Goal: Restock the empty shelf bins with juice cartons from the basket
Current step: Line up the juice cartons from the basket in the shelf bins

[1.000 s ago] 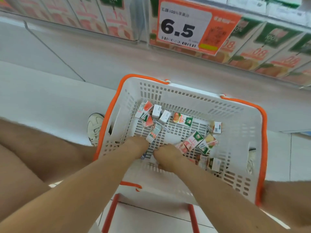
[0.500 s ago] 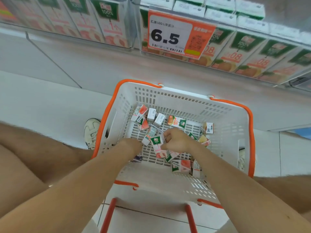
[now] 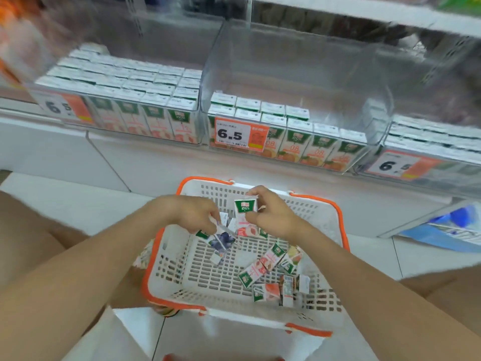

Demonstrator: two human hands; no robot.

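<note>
Pinching an upright peach carton (image 3: 245,217), right hand (image 3: 273,214) faces left hand (image 3: 192,214) pinching slanted blue carton (image 3: 222,242).

Basket (image 3: 337,213) sits on the floor (image 3: 78,204), shelf bins (image 3: 299,61) in a row right behind it. Over its far end, left hand (image 3: 192,212) holds a tilted carton (image 3: 221,240), right hand (image 3: 273,214) alongside holds an upright carton (image 3: 244,208). Loose cartons (image 3: 265,267) lie inside, toward its near right corner.

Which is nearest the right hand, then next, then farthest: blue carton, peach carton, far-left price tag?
1. Peach carton, held in the right hand itself.
2. Blue carton, just left, under the left hand.
3. Far-left price tag, up on the shelf.
</note>
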